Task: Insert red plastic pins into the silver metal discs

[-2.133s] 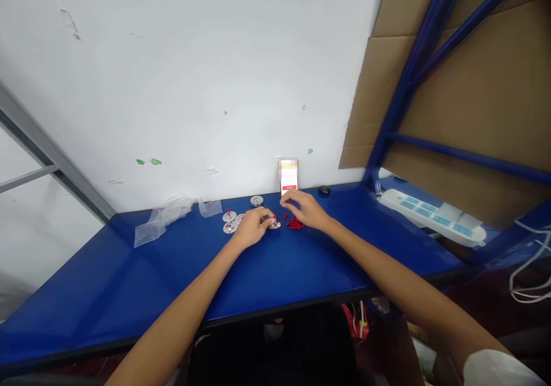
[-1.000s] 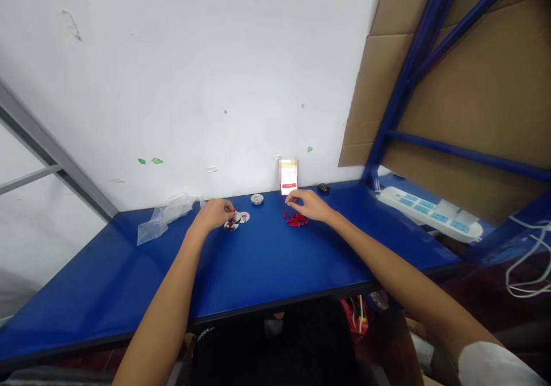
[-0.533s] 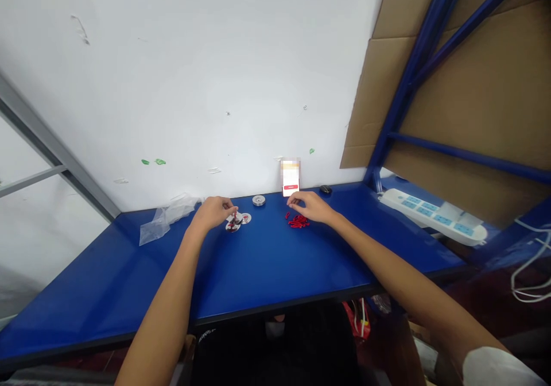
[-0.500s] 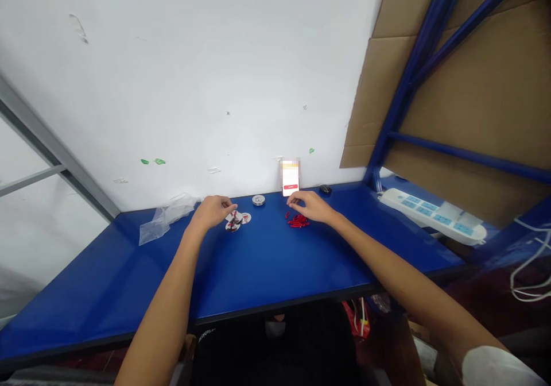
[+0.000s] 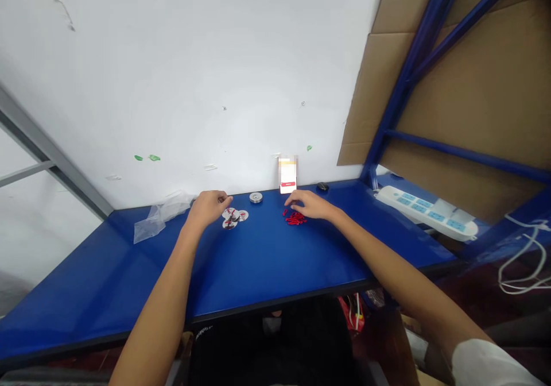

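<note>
My left hand (image 5: 209, 206) is closed in a pinch just above and left of several round white cards or discs (image 5: 243, 215) with red and dark markings. A small red bit shows under its fingertips, but whether they hold it is too small to tell. My right hand (image 5: 312, 204) hovers above a small heap of red pieces (image 5: 296, 219), palm down. Its thumb and index finger are bent, with a small gap between them. One loose red piece (image 5: 284, 212) lies just below those fingertips.
A silver-grey round tin or spool (image 5: 256, 197) stands between the hands. Behind it a lit phone (image 5: 288, 174) leans on the wall. Crumpled clear plastic (image 5: 161, 216) lies left, a black mouse-like object (image 5: 322, 186) at the back, a white power strip (image 5: 426, 212) right.
The whole view has shifted slightly, so things sit a little further left and up. Both hands stay over the same spots, with only small finger movements.
</note>
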Demonstrator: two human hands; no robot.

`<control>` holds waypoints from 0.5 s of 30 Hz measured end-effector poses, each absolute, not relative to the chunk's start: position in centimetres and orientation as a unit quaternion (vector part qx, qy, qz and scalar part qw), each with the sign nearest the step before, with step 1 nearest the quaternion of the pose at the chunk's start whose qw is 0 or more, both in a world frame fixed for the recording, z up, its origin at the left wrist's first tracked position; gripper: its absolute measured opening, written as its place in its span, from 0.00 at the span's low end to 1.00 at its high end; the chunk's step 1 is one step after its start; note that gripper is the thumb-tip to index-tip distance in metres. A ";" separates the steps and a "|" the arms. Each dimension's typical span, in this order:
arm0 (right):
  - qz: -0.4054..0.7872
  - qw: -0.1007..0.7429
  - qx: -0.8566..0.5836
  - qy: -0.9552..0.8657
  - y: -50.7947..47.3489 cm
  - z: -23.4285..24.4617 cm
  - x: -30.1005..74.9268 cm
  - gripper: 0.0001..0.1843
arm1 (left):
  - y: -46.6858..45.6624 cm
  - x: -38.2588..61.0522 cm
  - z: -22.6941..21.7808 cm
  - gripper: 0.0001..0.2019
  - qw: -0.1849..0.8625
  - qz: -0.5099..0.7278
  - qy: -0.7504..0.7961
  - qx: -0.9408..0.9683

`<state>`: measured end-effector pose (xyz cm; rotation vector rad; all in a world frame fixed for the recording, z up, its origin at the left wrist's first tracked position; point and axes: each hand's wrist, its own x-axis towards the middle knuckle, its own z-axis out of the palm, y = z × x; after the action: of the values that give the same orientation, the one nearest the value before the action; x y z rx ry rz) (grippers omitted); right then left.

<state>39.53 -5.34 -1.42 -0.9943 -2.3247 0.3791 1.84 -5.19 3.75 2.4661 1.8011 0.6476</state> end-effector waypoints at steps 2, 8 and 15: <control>0.138 0.278 -0.372 -0.875 -5.1 -1.9 39.4 0.13 | -5.2 2.3 3.5 0.17 0.009 0.212 0.567 0.796; 0.108 0.261 -0.404 -0.870 -4.4 -3.2 38.5 0.07 | -5.9 5.2 2.7 0.17 0.003 0.288 0.508 0.811; 0.125 0.242 -0.414 -0.869 -4.1 -3.1 38.3 0.06 | -7.1 8.1 2.3 0.17 0.009 0.319 0.463 0.827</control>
<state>38.25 -4.15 -3.08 -1.1309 -2.3757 0.3413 8.11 -7.06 2.30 2.5834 1.4448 0.9948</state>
